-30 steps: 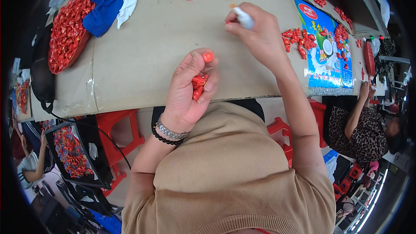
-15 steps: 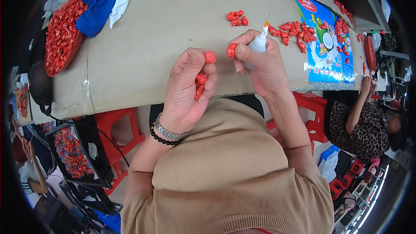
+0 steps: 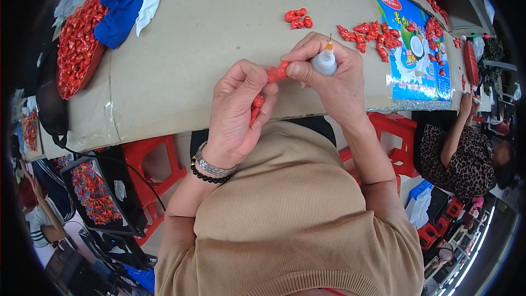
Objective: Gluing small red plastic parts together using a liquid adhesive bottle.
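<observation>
Far left of the frame: a tray of red pieces (image 3: 76,44) heaped high, tilted against the table edge; just right of it, a blue cloth (image 3: 119,10) with a white cloth (image 3: 148,1) touching its right side; lower left, a black crate (image 3: 97,193) filled with more red pieces, beside a red stool (image 3: 149,160) under the table.

Centre: cardboard-covered table (image 3: 181,71), bare across its middle; left hand (image 3: 236,111) curled, thumb and forefinger pinching a small red piece (image 3: 275,72) at its left end, remaining fingers folded over a few spare red pieces (image 3: 255,108) in the palm; metal bracelet and dark bead bracelet (image 3: 211,167) at the wrist.

Right of centre: right hand (image 3: 333,79) meeting the left above the table's near edge; thumb and forefinger pressed on the same red piece from the right; other fingers wrapped round a small white glue bottle (image 3: 324,60), orange nozzle pointing up.

Upper centre and upper right: loose red pieces (image 3: 298,17) scattered in clusters, well apart from the hands; a blue printed bag (image 3: 412,44) lying flat, more red bits along its left edge.

Far right: another person in a spotted top (image 3: 455,151), seated at the table's end.
</observation>
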`<action>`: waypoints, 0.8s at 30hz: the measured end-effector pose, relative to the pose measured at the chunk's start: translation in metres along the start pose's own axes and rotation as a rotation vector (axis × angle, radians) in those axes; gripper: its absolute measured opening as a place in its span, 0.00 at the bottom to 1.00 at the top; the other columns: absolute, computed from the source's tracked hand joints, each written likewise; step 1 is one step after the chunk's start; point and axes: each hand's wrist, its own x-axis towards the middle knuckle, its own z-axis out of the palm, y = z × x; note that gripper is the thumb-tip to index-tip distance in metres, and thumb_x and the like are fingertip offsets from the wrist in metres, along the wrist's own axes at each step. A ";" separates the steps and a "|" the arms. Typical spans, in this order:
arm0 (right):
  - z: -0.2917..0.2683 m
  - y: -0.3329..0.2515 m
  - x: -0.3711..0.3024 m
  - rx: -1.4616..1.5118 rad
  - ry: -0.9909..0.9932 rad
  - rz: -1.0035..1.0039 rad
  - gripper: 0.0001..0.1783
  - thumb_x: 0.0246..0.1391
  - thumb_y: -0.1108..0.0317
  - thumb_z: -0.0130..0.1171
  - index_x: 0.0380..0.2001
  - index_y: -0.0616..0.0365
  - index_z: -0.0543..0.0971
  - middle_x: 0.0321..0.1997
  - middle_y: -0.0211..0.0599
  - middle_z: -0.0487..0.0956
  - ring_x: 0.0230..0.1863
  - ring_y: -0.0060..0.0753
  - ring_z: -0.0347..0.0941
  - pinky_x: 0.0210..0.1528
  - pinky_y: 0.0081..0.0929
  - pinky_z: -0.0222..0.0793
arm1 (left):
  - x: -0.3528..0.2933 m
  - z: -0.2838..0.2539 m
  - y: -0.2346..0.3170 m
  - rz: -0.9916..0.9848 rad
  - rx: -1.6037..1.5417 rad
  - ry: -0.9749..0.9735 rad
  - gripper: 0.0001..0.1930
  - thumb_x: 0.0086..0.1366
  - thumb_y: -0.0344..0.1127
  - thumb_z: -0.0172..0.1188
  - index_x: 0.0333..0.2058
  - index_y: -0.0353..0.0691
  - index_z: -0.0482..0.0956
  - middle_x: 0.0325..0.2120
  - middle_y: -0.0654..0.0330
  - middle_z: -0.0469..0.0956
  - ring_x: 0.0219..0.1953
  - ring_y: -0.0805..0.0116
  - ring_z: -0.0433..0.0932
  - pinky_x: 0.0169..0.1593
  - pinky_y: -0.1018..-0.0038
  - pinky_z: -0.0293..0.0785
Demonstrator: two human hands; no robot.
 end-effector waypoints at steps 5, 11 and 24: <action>0.000 0.004 0.000 -0.029 -0.023 0.015 0.05 0.43 0.77 0.67 0.26 0.63 0.81 0.22 0.28 0.75 0.26 0.17 0.68 0.29 0.20 0.64 | -0.001 -0.002 0.001 -0.005 0.078 -0.026 0.12 0.67 0.42 0.54 0.29 0.42 0.70 0.22 0.64 0.73 0.18 0.79 0.66 0.16 0.85 0.56; 0.003 0.006 -0.003 -0.015 -0.018 0.054 0.04 0.44 0.76 0.67 0.24 0.62 0.80 0.21 0.27 0.76 0.24 0.15 0.67 0.28 0.19 0.64 | 0.000 -0.004 -0.003 0.036 0.017 -0.012 0.11 0.65 0.37 0.58 0.26 0.40 0.71 0.25 0.61 0.77 0.15 0.83 0.64 0.13 0.86 0.52; 0.014 0.017 -0.013 0.124 0.037 0.151 0.09 0.46 0.77 0.65 0.21 0.59 0.73 0.23 0.27 0.79 0.22 0.11 0.65 0.22 0.15 0.60 | 0.000 0.002 -0.003 0.052 0.085 0.058 0.11 0.67 0.35 0.55 0.25 0.41 0.69 0.20 0.65 0.72 0.17 0.80 0.66 0.16 0.85 0.54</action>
